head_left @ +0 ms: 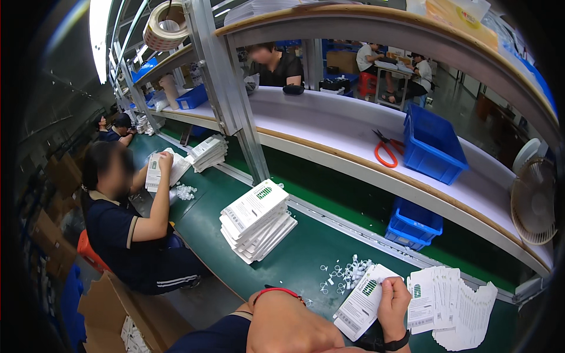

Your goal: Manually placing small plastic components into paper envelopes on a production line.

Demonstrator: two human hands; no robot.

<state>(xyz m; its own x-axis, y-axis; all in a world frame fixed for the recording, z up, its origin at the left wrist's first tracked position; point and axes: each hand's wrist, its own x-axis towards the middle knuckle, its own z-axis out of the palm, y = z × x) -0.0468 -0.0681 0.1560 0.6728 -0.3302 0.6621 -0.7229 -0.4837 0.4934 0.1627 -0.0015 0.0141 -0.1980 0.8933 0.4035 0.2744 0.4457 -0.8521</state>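
Observation:
My right hand (393,303), with a black band at its wrist, is closed at the upper right edge of a flat white printed carton (360,306) with green marks. The carton lies tilted over the green table. Just behind it is a loose pile of small white plastic ring clips (347,275). More flat cartons (435,297) are fanned out to the right of this hand. Close to the camera at the lower edge is my left hand (294,326), below a red string bracelet; its fingers are hidden.
A stack of flat cartons (256,220) stands left of centre. Beyond the table runs a shelf (329,120) with a blue bin (434,144) and red-handled pliers (385,150). Two blue bins (414,223) sit under it. A co-worker (126,217) at left holds a carton.

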